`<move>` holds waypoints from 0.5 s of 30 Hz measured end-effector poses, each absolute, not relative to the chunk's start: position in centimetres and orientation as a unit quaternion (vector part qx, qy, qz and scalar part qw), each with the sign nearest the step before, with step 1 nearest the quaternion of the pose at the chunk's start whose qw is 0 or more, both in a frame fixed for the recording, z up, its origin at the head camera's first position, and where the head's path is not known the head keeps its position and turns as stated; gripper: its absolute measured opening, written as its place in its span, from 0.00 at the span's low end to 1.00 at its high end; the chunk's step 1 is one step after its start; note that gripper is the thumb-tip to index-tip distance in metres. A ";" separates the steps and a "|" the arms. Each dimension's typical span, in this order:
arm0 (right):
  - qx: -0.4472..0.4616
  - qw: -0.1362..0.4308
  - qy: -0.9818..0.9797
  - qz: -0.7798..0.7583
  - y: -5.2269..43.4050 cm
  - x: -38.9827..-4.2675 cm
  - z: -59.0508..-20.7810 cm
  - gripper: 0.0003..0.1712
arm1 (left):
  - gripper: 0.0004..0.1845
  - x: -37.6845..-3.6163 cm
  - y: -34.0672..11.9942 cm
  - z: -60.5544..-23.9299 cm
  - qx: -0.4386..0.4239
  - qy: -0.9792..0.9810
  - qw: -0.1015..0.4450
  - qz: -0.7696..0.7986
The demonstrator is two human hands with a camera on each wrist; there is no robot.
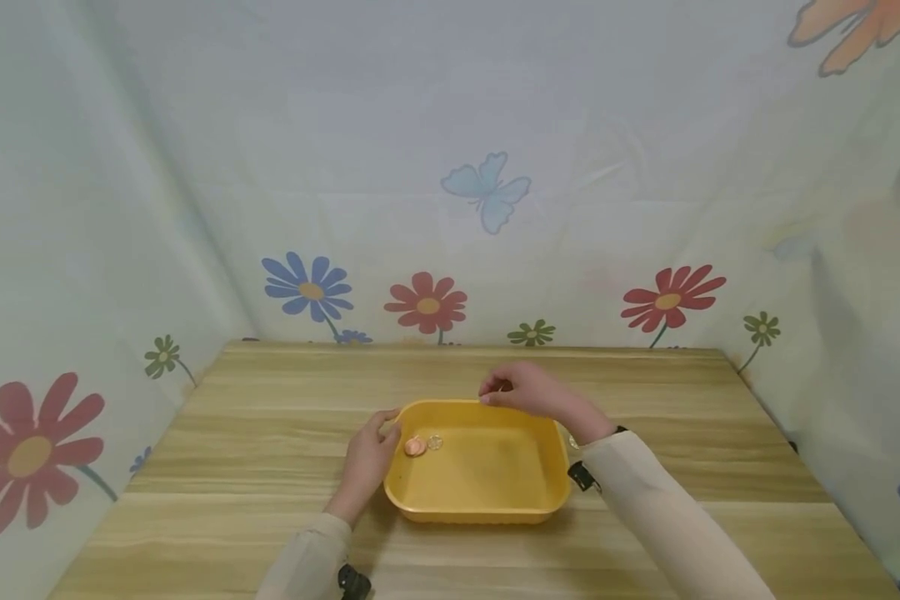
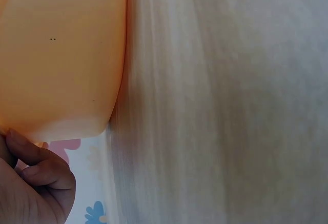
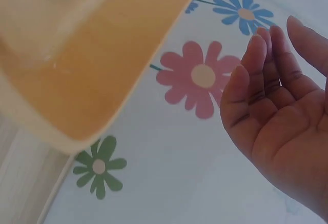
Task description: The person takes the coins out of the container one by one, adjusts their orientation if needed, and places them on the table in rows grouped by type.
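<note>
Head view showed a yellow tray [image 1: 487,492] sitting near the middle of a wooden desk [image 1: 217,467], with a flowered backdrop [image 1: 427,304] rising behind and on both sides. Two small round pieces lay inside the tray near its left wall: a copper-coloured coin [image 1: 415,447] and, just beside it on the right, a clear, glassy disc [image 1: 435,442].

The left hand [image 1: 371,462] rested against the tray's left rim near the far corner, fingers lightly bent and touching the edge; whether it actually gripped the rim could not be told. From the left wrist view, the tray's outer wall [image 2: 61,55] filled the upper left, the fingers [image 2: 31,155] lay at its lower corner, and the desk's pale grain [image 2: 230,106] ran beside it.

The right hand [image 1: 528,390] hovered above the tray's far rim, well clear of the two pieces, with its fingertips drawn together toward the left. From the right wrist view, that hand [image 3: 279,126] appeared with palm exposed and fingers loosely extended, holding nothing visible, while the tray's corner [image 3: 92,80] and printed flowers [image 3: 197,78] lay beyond it. Cream sleeves covered both forearms.
</note>
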State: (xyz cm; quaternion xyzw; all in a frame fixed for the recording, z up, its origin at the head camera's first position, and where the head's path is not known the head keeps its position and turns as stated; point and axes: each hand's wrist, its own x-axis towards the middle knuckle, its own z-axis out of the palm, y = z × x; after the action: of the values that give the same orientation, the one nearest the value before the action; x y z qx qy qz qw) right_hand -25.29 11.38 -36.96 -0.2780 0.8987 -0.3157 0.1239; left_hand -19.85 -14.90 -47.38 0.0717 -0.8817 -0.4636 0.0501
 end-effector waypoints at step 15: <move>-0.318 0.148 0.894 -0.278 6.2 -26.3 -39.8 0.07 | 0.20 -19.9 -15.0 -47.4 0.068 -0.882 0.048 -0.464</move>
State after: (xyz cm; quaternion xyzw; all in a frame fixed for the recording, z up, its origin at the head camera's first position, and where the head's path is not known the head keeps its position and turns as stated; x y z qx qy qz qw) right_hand -26.32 6.19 -39.83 -0.3178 0.8942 -0.2783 0.1483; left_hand -19.89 -14.99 -47.43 0.0682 -0.8817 -0.4643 0.0482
